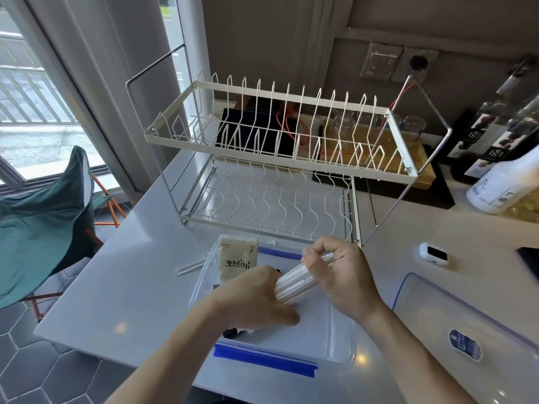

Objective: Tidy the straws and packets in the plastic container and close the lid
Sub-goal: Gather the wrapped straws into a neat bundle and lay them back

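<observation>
Straws [294,282] bundled over box [344,357], gripped by left hand [256,295] and right hand [341,275]. Probably squaring ends. Next: lay flat, fetch lid [466,316].

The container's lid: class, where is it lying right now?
In the head view, the lid lies flat on the counter at lower right, beside the open plastic container, to the right of the right hand.

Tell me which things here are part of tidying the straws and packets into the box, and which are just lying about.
Part of the job:
- bundle of straws, gripped by left hand and right hand
- plastic container
- lid, off, to the right
- packet
- loose straws on the counter

Just lying about:
- dish rack
- white bottle
- small white gadget
- green chair
</observation>
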